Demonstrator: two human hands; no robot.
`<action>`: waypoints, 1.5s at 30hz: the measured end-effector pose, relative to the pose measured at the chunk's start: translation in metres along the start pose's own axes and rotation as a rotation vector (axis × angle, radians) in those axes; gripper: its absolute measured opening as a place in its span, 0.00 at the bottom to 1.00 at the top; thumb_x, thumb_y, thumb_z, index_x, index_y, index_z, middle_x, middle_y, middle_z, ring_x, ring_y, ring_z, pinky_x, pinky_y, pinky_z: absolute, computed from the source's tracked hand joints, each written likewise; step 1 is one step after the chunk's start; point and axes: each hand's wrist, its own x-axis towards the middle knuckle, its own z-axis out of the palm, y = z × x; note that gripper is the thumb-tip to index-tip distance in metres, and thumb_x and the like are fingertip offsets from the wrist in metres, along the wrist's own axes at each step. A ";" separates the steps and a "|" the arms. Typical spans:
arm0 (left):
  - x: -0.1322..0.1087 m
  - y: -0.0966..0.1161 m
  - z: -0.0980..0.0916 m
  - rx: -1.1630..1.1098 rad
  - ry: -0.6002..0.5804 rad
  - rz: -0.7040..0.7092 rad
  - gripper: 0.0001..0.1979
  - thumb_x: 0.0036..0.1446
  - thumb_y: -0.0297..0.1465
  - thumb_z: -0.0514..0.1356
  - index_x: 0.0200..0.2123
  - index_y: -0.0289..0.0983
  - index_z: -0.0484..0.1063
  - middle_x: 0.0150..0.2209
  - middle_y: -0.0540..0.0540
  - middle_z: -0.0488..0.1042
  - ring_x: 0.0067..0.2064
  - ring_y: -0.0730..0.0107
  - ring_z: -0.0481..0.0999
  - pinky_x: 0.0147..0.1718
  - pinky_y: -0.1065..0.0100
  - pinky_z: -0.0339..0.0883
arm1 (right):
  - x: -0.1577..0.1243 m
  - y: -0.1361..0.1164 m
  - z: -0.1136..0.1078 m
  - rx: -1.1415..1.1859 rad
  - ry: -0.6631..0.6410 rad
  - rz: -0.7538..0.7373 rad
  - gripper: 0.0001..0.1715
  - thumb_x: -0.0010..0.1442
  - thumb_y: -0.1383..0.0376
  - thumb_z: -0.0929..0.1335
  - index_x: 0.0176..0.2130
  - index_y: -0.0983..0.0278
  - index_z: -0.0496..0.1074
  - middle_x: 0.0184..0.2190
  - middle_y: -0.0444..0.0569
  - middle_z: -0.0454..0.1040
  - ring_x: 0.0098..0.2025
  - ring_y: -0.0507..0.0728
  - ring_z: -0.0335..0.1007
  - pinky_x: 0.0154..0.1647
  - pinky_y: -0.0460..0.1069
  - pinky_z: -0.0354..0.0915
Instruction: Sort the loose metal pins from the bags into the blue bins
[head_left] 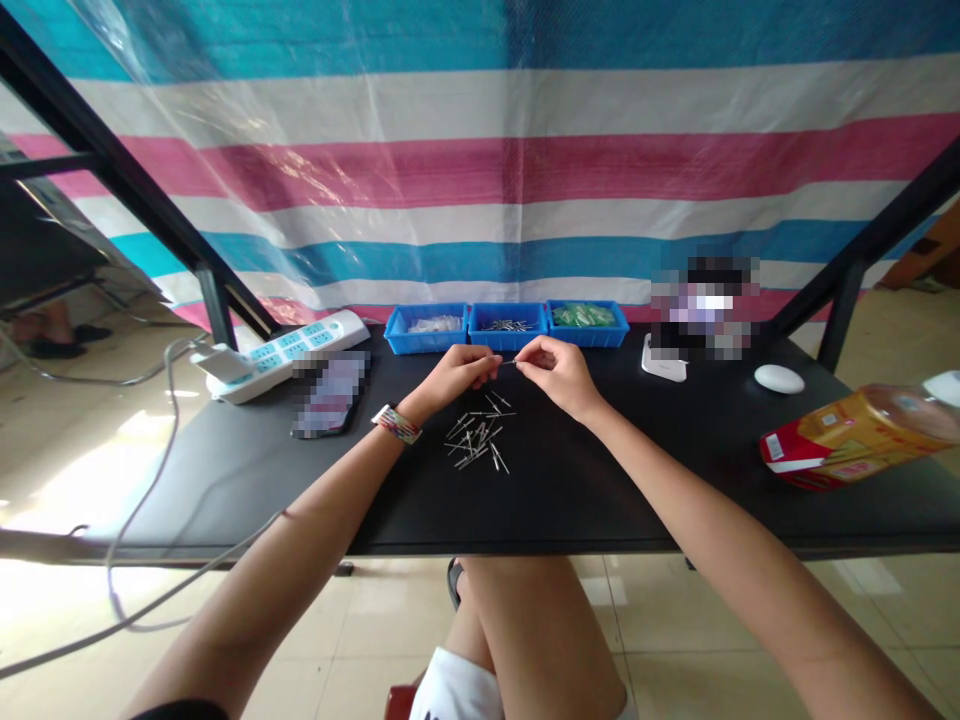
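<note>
My left hand (465, 368) and my right hand (559, 372) meet in front of the blue bins, fingertips a short way apart. Between them runs a thin silver piece that looks like a blind rivet (509, 362), pinched at its two ends. The fingers partly hide it. Just below, on the black table, lies a loose pile of similar blind rivets (477, 437), pointing in all directions. The middle blue bin (508, 338) holds more small metal pieces. Clear plastic pieces lie in the left blue bin (420, 343), green ones in the right blue bin (589, 336).
On the left are a white power strip (300, 350) with a plug and cable, and a phone (330, 395). To the right stand a white case (664, 360), a white mouse-like object (779, 379) and a bottle lying down (855, 435). Striped sheeting (450, 170) hangs behind the black table (600, 500).
</note>
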 end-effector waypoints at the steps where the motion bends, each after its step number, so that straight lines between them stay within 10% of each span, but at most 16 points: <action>1: 0.000 0.001 0.000 -0.032 0.006 -0.005 0.21 0.61 0.48 0.64 0.27 0.36 0.73 0.22 0.51 0.67 0.24 0.74 0.64 0.24 0.71 0.54 | 0.000 0.001 0.000 0.018 0.009 0.011 0.10 0.54 0.59 0.77 0.33 0.60 0.78 0.32 0.47 0.81 0.36 0.59 0.78 0.42 0.54 0.74; 10: -0.002 0.006 0.001 -0.156 0.075 0.001 0.16 0.57 0.43 0.70 0.32 0.36 0.72 0.26 0.52 0.69 0.26 0.74 0.68 0.25 0.72 0.55 | 0.000 -0.004 0.001 0.352 -0.001 0.281 0.22 0.51 0.52 0.80 0.35 0.62 0.74 0.30 0.44 0.79 0.29 0.54 0.79 0.34 0.50 0.78; 37: -0.002 0.009 -0.004 -0.151 0.114 -0.048 0.17 0.54 0.44 0.69 0.29 0.35 0.73 0.24 0.51 0.69 0.24 0.76 0.67 0.23 0.72 0.52 | 0.005 -0.002 0.002 0.492 0.035 0.347 0.14 0.47 0.64 0.80 0.30 0.63 0.75 0.25 0.41 0.75 0.29 0.52 0.76 0.33 0.49 0.81; 41: -0.002 0.006 -0.004 -0.221 0.204 -0.009 0.19 0.57 0.45 0.65 0.25 0.36 0.70 0.20 0.52 0.65 0.22 0.76 0.64 0.23 0.72 0.50 | 0.012 -0.005 0.001 0.602 0.128 0.358 0.16 0.52 0.66 0.79 0.41 0.62 0.78 0.39 0.46 0.84 0.37 0.54 0.82 0.43 0.52 0.82; 45: -0.001 0.003 -0.004 -0.251 0.226 -0.005 0.17 0.55 0.42 0.67 0.24 0.36 0.70 0.20 0.52 0.64 0.22 0.77 0.62 0.23 0.72 0.50 | 0.009 -0.003 -0.001 0.430 0.095 0.426 0.14 0.57 0.65 0.75 0.44 0.62 0.80 0.37 0.47 0.84 0.26 0.51 0.77 0.28 0.47 0.75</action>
